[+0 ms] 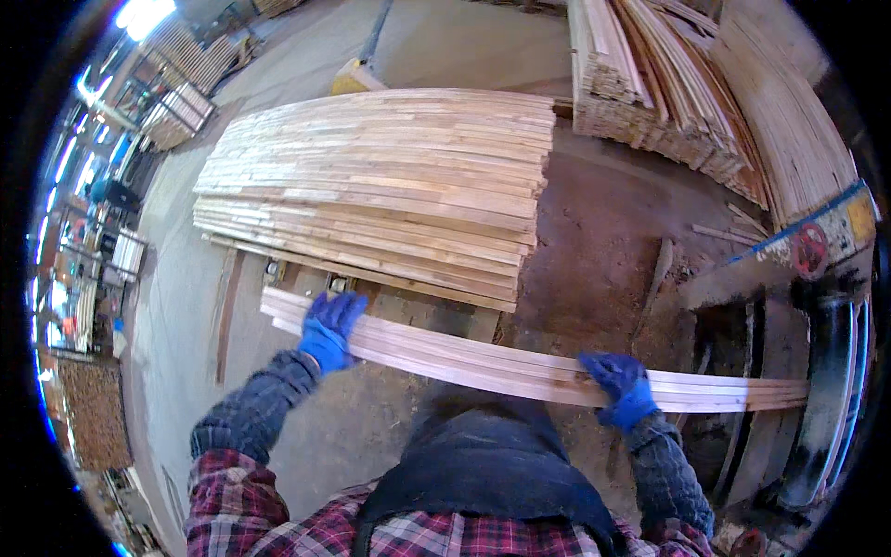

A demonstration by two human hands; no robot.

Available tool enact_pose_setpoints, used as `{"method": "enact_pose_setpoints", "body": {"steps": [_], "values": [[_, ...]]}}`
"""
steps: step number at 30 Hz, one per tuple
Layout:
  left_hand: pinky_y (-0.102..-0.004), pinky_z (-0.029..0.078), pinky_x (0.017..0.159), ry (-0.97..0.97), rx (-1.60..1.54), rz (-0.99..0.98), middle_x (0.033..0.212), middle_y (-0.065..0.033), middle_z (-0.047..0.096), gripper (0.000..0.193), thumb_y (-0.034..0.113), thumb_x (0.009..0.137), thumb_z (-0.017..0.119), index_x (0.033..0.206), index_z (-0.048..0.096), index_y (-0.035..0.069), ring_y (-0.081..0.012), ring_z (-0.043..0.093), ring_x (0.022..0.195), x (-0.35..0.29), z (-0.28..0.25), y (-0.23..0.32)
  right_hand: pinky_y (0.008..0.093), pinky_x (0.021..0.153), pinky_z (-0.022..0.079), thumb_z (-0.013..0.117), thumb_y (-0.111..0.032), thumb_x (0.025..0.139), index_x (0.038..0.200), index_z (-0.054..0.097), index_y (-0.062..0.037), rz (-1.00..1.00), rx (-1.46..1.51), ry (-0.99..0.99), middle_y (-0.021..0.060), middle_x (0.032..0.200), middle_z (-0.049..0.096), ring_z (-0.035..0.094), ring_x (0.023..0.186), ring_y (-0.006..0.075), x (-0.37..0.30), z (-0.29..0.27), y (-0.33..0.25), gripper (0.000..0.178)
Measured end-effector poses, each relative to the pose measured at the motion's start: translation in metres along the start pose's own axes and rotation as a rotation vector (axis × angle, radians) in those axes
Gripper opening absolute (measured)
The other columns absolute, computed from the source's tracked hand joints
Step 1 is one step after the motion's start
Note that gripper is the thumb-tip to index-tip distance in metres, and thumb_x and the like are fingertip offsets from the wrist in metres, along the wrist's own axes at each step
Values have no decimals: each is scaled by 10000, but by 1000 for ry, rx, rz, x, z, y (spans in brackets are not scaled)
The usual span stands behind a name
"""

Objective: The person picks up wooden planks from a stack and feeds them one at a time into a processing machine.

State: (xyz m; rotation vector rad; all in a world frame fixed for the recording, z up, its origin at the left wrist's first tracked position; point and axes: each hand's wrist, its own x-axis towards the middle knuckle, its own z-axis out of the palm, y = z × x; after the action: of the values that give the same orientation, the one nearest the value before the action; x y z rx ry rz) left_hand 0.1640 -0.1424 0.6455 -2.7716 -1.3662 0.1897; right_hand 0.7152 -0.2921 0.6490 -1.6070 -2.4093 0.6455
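Note:
Across my front runs a small bundle of long, pale wooden strips (pixel 464 362), lying side by side. My left hand (pixel 331 331), in a blue glove, is closed round the bundle near its left end. Farther along, my right hand (pixel 622 388), gloved alike, grips it nearer the right end. The strips' right tips reach the machine (pixel 826 399) at the right; whether they touch it I cannot tell. Just beyond the bundle lies a broad stack of similar wooden strips (pixel 380 176). My thumbs and the undersides of the strips are hidden.
Tall piles of boards (pixel 664 111) stand at the far right. The machine has a blue-edged panel (pixel 817 241) with a red round sign. Wood scraps lie on the dusty floor (pixel 603 241). Racks (pixel 176 111) with timber line the far left.

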Motion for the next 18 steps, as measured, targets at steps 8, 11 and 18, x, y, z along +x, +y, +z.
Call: {"method": "enact_pose_setpoints", "body": {"steps": [8, 11, 18], "values": [[-567, 277, 1144, -27, -60, 32, 1275, -144, 540, 952, 446, 523, 849, 1353, 504, 132, -351, 508, 1212, 39, 2, 31, 514, 1007, 416, 847, -221, 449, 1405, 517, -210, 167, -214, 183, 101, 1268, 601, 566, 1128, 346, -12, -6, 16, 1012], [-560, 273, 1149, -103, -59, 61, 1280, -135, 538, 1020, 493, 525, 843, 1406, 476, 132, -338, 505, 1220, 56, -11, 83, 512, 1014, 414, 858, -277, 472, 1426, 503, -214, 46, -113, 112, 111, 1295, 594, 561, 1163, 349, 10, 2, 0, 1020], [-560, 286, 1151, -62, -300, 273, 1352, -129, 522, 1102, 531, 594, 815, 1520, 353, 153, -307, 500, 1270, 57, -27, 120, 493, 1009, 440, 825, -468, 643, 1444, 496, -186, -118, 138, -1, 143, 1342, 589, 570, 1189, 366, 61, 11, -55, 911]]}}
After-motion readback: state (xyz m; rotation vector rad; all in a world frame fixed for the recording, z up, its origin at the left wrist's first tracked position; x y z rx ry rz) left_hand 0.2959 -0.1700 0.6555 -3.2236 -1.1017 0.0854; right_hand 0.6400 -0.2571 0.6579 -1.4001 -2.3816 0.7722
